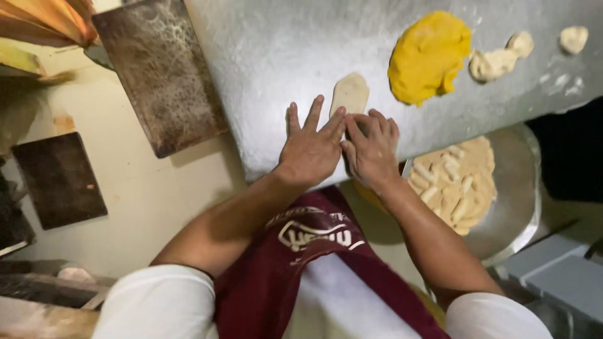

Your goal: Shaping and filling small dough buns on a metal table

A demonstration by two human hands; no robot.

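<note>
A flat, pale piece of dough (350, 93) lies on the floured metal worktop (276, 56). My left hand (309, 148) rests flat on the worktop with its fingers spread, the fingertips touching the near edge of the dough. My right hand (370, 148) is beside it, fingers curled down onto the dough's near end. Part of the dough is hidden under both hands. A large mound of yellow filling (428, 56) sits just right of the dough.
Small lumps of pale dough (499, 61) lie right of the yellow mound. A round metal tray (518, 201) with several rolled dough sticks stands below the worktop's edge. Dark baking sheets (160, 75) and a dark board (59, 179) lie at the left.
</note>
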